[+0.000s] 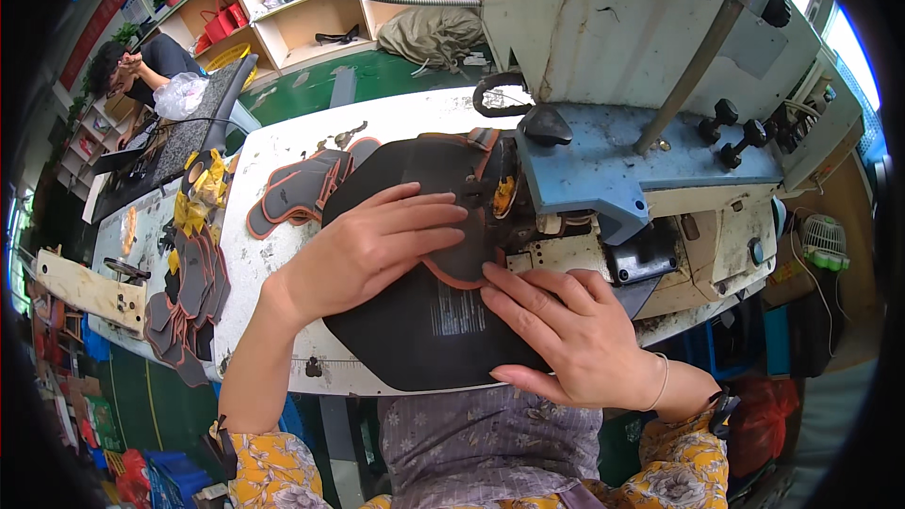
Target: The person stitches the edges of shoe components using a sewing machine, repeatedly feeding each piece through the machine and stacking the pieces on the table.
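In the head view, our only view, we find a grey piece with orange edging (462,259) lying flat on a black board (415,349), directly beside the head of a machine with a blue plate (603,146). The left hand (372,236) is palm down, its fingers extended and slightly spread across the piece's left part; we record it as unclenched, resting on the material rather than gripping it. The right hand (566,330) is likewise loose, with its leading fingertips at the right lower edge of the piece, its thumb spread apart over the board, and a thin bracelet (663,382) at the wrist. We cannot tell how firmly either hand presses. The board sits on a white worktop (396,118), which is marked with dark stains (chiefly near its far edge). On that worktop, left of the board, we note an overlapping stack of similar pieces (306,179). Farther left, on a lower surface, lies a second pile (193,287), with crumpled yellow wrapping (200,198) just beyond it. In the background we observe wooden shelving (311,47) holding a red bag (222,25), and another person (141,66) at the far left.
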